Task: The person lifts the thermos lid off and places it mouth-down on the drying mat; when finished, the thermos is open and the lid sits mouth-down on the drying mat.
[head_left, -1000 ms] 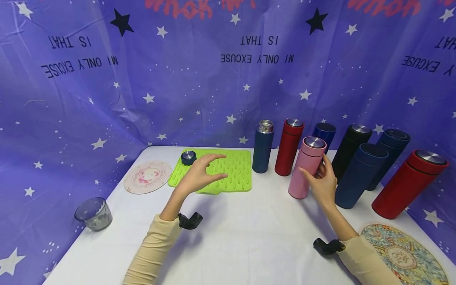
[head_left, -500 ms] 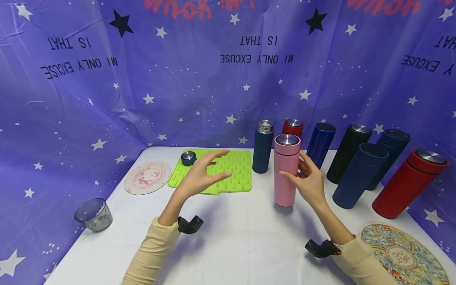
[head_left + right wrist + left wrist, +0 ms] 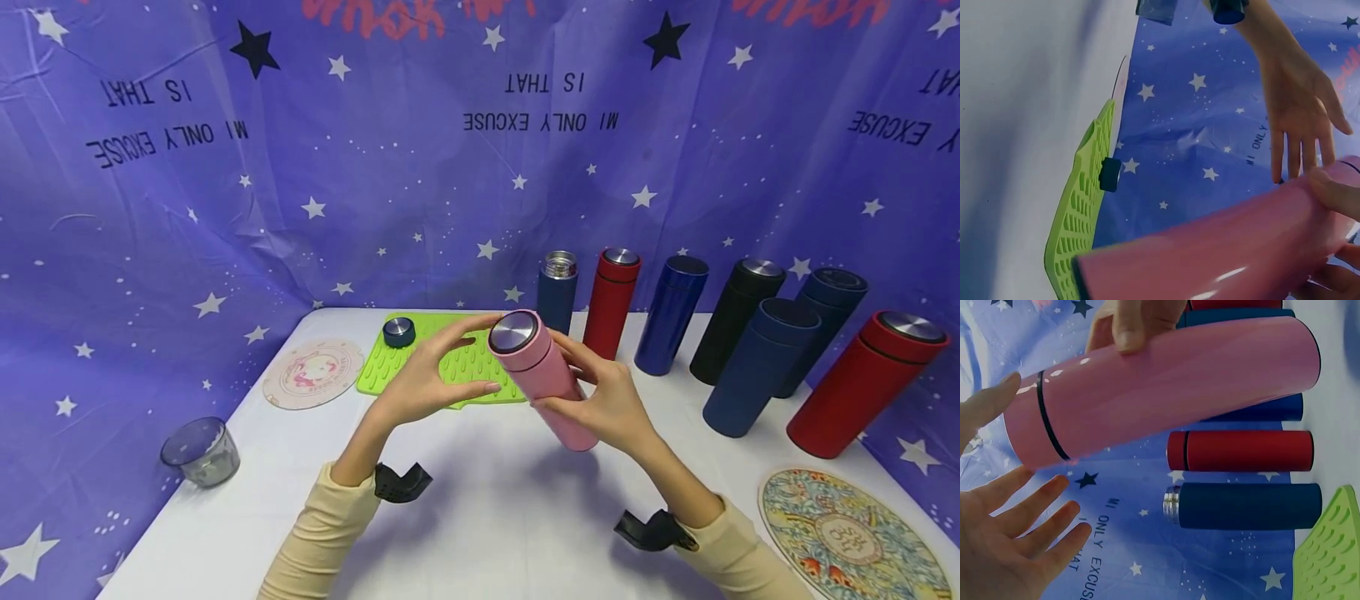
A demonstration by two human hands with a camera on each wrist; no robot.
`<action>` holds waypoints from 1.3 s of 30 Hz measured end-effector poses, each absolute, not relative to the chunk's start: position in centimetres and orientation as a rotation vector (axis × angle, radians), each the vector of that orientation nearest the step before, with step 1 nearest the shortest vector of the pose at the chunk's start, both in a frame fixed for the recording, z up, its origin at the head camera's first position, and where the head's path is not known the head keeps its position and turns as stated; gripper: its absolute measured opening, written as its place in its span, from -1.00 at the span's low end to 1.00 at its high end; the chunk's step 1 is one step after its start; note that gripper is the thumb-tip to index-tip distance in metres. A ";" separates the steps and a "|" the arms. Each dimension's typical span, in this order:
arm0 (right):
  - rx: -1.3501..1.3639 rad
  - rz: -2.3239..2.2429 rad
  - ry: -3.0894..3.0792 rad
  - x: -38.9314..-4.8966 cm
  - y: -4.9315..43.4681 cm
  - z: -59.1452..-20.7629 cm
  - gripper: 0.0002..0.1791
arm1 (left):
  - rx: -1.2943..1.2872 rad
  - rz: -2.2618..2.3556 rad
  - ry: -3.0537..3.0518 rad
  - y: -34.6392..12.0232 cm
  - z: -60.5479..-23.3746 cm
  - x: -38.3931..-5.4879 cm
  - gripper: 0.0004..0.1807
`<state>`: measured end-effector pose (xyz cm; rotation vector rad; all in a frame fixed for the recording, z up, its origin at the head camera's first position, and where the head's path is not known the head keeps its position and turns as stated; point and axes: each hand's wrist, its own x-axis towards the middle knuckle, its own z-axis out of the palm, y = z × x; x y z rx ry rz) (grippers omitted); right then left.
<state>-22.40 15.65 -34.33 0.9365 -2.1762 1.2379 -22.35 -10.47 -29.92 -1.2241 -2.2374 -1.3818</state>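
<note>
A pink thermos bottle [image 3: 551,387] with a silver-topped lid [image 3: 514,331] is tilted to the left above the white table. My right hand [image 3: 607,400] grips its body, thumb on the near side and fingers behind. My left hand [image 3: 431,375] is spread at the lid end, thumb and fingers apart; in the left wrist view the left hand [image 3: 1016,531] has its fingers extended right beside the lid. From the right wrist view, the pink thermos [image 3: 1229,244] crosses in front of the left hand [image 3: 1300,106].
A lidless dark blue thermos [image 3: 557,300] stands behind the pink one; its cap [image 3: 399,332] lies on a green drying mat [image 3: 382,367]. Several capped bottles, including a red thermos [image 3: 611,304], stand to the right. A round pink mat [image 3: 312,373], glass cup [image 3: 201,452] and patterned mat [image 3: 855,533] lie around.
My right hand has lifted the pink thermos from among the bottles and carried it left, tilting its lid toward my left hand. The left hand has stayed nearly in place.
</note>
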 end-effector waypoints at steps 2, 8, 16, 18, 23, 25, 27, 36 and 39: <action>0.970 1.133 -2.189 -22.3 15.6 -34.3 -0.05 | -1.262 -1.373 -2.234 -10.3 -29.3 -21.7 -0.17; 1.018 0.821 -2.218 -22.1 15.7 -34.4 -0.04 | -1.367 -1.299 -2.199 -10.0 -29.0 -21.3 -0.18; 1.073 0.697 -2.235 -21.9 15.7 -34.5 -0.08 | -1.479 -1.196 -2.132 -10.0 -29.4 -21.4 -0.37; 1.090 0.704 -2.244 -22.0 15.8 -34.5 -0.08 | -1.487 -1.209 -2.112 -10.0 -29.4 -21.4 -0.38; 1.163 0.904 -2.314 -22.5 16.2 -34.4 -0.11 | -1.482 -1.283 -2.068 -10.0 -29.3 -21.3 -0.38; 1.173 1.016 -2.351 -22.6 16.4 -34.3 -0.12 | -1.479 -1.308 -2.057 -9.9 -29.3 -21.3 -0.38; 1.163 1.098 -2.383 -22.7 16.6 -34.2 -0.13 | -1.476 -1.313 -2.058 -9.9 -29.4 -21.4 -0.38; 1.148 1.179 -2.360 -22.1 16.3 -34.1 -0.13 | -1.392 -1.327 -2.123 -9.7 -29.4 -21.2 -0.39; 1.171 1.106 -2.281 -22.5 16.4 -34.7 -0.13 | -1.271 -1.369 -2.152 -9.4 -29.5 -21.0 -0.40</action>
